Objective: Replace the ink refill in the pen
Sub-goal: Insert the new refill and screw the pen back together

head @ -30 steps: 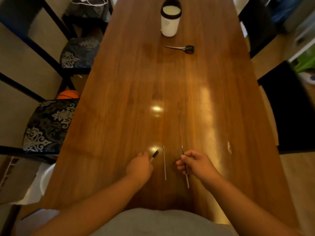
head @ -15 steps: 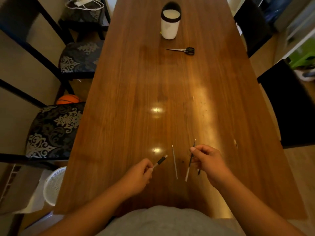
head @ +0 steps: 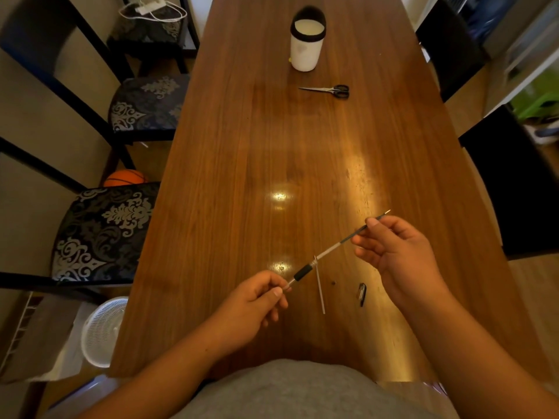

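Note:
My left hand [head: 257, 300] pinches the pen barrel [head: 301, 273], a slim tube with a black grip, held above the wooden table [head: 230, 176]. My right hand [head: 393, 252] grips a thin ink refill [head: 341, 243] by its tip end; the refill's back end meets the open mouth of the barrel, so the two form one slanted line. A second thin refill [head: 319, 290] lies flat on the table just below them. A small black pen part [head: 362, 294] and a tiny dark piece [head: 334, 282] rest on the table near my right wrist.
Far up the table stand a white cup with a black rim [head: 306, 43] and a pair of scissors [head: 328, 90]. Patterned chairs [head: 102, 234] line the left side, with an orange ball [head: 124, 177] and a white basket [head: 99, 331] on the floor. Dark chairs [head: 514, 182] stand at the right.
Both hands have lifted off the table. The right hand swung the refill up and right, lining its end up with the barrel held by the left hand. A small black part now shows on the table.

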The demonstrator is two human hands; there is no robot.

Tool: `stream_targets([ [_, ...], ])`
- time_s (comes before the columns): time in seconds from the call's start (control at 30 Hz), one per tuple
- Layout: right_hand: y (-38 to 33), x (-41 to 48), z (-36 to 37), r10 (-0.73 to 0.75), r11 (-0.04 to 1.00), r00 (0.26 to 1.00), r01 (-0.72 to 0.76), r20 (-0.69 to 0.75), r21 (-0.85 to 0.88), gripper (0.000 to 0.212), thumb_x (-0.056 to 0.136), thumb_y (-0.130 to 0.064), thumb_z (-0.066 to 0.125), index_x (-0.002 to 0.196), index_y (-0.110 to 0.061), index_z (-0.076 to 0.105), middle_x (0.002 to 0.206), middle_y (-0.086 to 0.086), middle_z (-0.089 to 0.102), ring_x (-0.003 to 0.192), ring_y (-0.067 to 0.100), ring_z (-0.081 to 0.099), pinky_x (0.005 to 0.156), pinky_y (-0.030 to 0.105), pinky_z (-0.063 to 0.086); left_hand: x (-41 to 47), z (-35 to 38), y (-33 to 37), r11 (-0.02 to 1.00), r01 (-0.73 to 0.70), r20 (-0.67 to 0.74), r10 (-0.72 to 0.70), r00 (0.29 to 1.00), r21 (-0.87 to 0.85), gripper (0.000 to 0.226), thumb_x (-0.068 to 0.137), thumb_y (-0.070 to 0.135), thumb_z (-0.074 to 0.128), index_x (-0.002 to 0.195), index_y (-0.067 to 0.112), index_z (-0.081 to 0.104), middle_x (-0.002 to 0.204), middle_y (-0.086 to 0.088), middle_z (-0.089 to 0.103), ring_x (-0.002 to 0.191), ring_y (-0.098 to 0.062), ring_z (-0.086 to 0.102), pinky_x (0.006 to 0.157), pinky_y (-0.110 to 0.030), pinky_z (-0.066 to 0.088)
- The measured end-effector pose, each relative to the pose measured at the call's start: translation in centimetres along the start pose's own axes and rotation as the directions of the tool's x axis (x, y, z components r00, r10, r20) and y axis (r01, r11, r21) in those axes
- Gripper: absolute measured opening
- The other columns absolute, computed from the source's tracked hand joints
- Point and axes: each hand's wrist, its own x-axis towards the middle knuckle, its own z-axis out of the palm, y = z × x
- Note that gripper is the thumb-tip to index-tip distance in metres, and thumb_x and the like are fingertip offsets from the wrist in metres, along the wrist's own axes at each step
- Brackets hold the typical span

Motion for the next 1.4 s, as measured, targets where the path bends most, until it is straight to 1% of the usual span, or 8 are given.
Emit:
stream_targets([
  [0.13,-0.5,-0.4,0.0,0.006,1.000,1.000,-0.006,-0.009,0.007,0.006,0.090,-0.012,0.062,0.087,-0.009,0.066,0.071,0.006,0.074,0.065,0.016,0.072,0.053,0.024,0.058,-0.1,0.3,0.8,1.000,-0.007,0.004,0.008,1.000,-0.030,0.024,0.099,0.012,0.044,0.096,0.026,0.063,0.079,0.009,0.068,0.064,-0.004,0.058,0.056,-0.019,0.046],
  [0.37,-0.7,-1.1,0.0,-0.014,0.999,1.000,0.014,-0.006,-0.034,0.008,0.091,-0.012,0.061,0.088,-0.005,0.065,0.072,0.005,0.073,0.065,0.015,0.071,0.054,0.024,0.059,-0.8,0.2,1.6,0.997,-0.002,0.009,0.002,1.000,-0.073,0.023,0.099,0.012,0.043,0.097,0.022,0.064,0.079,0.007,0.068,0.064,-0.006,0.058,0.055,-0.018,0.046],
  [0.53,-1.1,-1.5,0.3,-0.101,0.988,0.995,0.103,0.023,-0.118,0.010,0.092,-0.008,0.060,0.084,-0.010,0.066,0.071,0.004,0.072,0.066,0.016,0.071,0.054,0.024,0.058,-0.9,0.0,1.6,1.000,-0.026,-0.032,0.026,0.999,-0.016,0.028,0.098,0.015,0.045,0.091,0.034,0.064,0.081,0.010,0.069,0.061,-0.003,0.056,0.053,-0.017,0.044],
  [0.63,-0.9,-1.8,0.7,-0.134,0.968,0.986,0.151,0.094,-0.200,0.008,0.091,-0.007,0.060,0.087,-0.011,0.067,0.071,0.007,0.073,0.065,0.017,0.071,0.055,0.024,0.058,-0.7,0.0,1.6,0.997,-0.046,-0.067,0.050,0.996,0.060,0.028,0.097,0.018,0.048,0.089,0.040,0.063,0.083,0.011,0.070,0.062,-0.001,0.056,0.053,-0.018,0.044],
  [0.8,0.3,-2.0,1.3,-0.150,0.955,0.981,0.175,0.123,-0.239,0.012,0.089,-0.006,0.063,0.097,-0.016,0.064,0.077,0.010,0.075,0.065,0.019,0.072,0.055,0.024,0.057,-0.2,0.1,1.8,0.997,-0.047,-0.079,0.052,0.996,0.068,0.026,0.097,0.021,0.047,0.089,0.041,0.062,0.085,0.010,0.070,0.061,-0.001,0.056,0.051,-0.018,0.044],
  [0.9,0.9,-1.8,1.5,-0.159,0.942,0.977,0.194,0.143,-0.275,0.014,0.089,-0.007,0.063,0.097,-0.018,0.063,0.078,0.010,0.075,0.065,0.021,0.072,0.055,0.024,0.057,0.0,0.2,1.7,0.998,-0.026,-0.088,0.031,0.996,0.057,0.026,0.097,0.022,0.048,0.089,0.041,0.063,0.084,0.009,0.070,0.060,0.000,0.055,0.051,-0.018,0.043],
  [1.1,2.0,-1.5,2.1,-0.106,0.916,0.973,0.176,0.206,-0.361,0.016,0.087,-0.003,0.065,0.098,-0.015,0.066,0.078,0.010,0.073,0.067,0.019,0.070,0.057,0.026,0.056,0.3,0.3,1.6,0.999,0.022,-0.094,-0.020,0.995,0.027,0.029,0.097,0.020,0.047,0.088,0.041,0.063,0.081,0.012,0.070,0.058,0.001,0.055,0.050,-0.015,0.043],
  [1.4,3.3,-0.5,2.6,0.017,0.909,0.950,0.115,0.311,-0.400,0.022,0.086,0.005,0.064,0.094,-0.015,0.068,0.081,0.002,0.071,0.071,0.006,0.067,0.060,0.015,0.053,1.5,0.5,1.6,0.997,0.071,-0.112,-0.071,0.991,0.002,0.023,0.098,0.015,0.046,0.090,0.028,0.062,0.073,0.015,0.069,0.054,0.002,0.052,0.048,-0.014,0.042],
])
